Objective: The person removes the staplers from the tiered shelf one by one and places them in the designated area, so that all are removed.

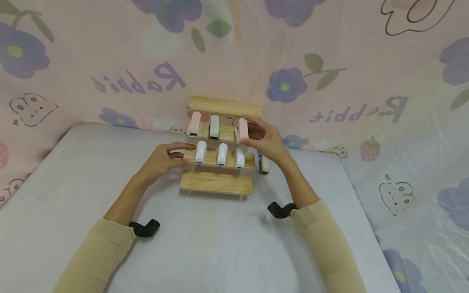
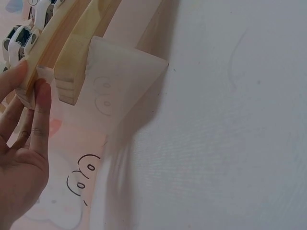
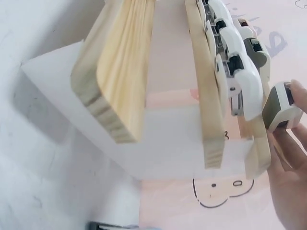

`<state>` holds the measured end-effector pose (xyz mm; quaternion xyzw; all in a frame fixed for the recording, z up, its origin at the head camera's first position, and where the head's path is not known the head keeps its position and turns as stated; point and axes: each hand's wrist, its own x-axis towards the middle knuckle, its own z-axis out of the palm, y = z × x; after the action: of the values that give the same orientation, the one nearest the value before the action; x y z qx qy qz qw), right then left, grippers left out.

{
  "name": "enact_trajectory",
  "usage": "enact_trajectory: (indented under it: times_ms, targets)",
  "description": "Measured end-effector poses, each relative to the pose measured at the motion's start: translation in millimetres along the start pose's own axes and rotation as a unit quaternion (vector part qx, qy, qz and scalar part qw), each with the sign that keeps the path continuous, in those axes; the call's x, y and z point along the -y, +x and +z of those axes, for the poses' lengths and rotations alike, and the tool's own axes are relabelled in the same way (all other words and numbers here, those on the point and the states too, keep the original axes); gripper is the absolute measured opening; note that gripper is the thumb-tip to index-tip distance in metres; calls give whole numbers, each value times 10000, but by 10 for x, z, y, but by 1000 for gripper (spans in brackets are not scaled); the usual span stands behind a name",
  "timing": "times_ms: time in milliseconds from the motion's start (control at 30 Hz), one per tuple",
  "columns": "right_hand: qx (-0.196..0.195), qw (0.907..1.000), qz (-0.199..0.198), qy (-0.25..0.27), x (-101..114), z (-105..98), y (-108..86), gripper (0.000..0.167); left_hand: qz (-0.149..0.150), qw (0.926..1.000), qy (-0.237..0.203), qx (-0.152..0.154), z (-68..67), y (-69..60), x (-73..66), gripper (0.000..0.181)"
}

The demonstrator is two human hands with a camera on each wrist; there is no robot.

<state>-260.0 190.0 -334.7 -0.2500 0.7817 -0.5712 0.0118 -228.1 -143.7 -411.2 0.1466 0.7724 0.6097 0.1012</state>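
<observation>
While the left hand (image 1: pixel 166 160) pinches the left end of the second-lowest board (image 1: pixel 211 156), the right hand (image 1: pixel 269 140) grips the right-hand pink stapler (image 1: pixel 243 128) at the right end of the next board up (image 1: pixel 228 132), contact unclear, so best keep it level, brace the rack (image 1: pixel 216 183) and avoid nudging the white staplers (image 1: pixel 222 154) below.

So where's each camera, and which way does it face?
Head: on the head, looking forward and down at the shelved stand; left hand, right hand and sleeves show.
Left wrist: on that wrist, facing the stand's left end; left hand shows, pinching a shelf.
Right wrist: on that wrist, facing the stand's right end; right hand shows, holding a stapler.
Shared: both wrist views show the stand and white staplers.
</observation>
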Motion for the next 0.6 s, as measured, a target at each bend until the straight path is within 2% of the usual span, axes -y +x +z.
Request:
enact_trajectory:
  times_ms: [367,600]
  targets:
    - [-133,9999,58,-30,-58,-142,-127,68,-50,10000,60,-25,-15,-7,-13,50]
    - [-164,9997,113,-156,-63,-223,-216,69,-46,9998,-172,-29,0,-6,19,51]
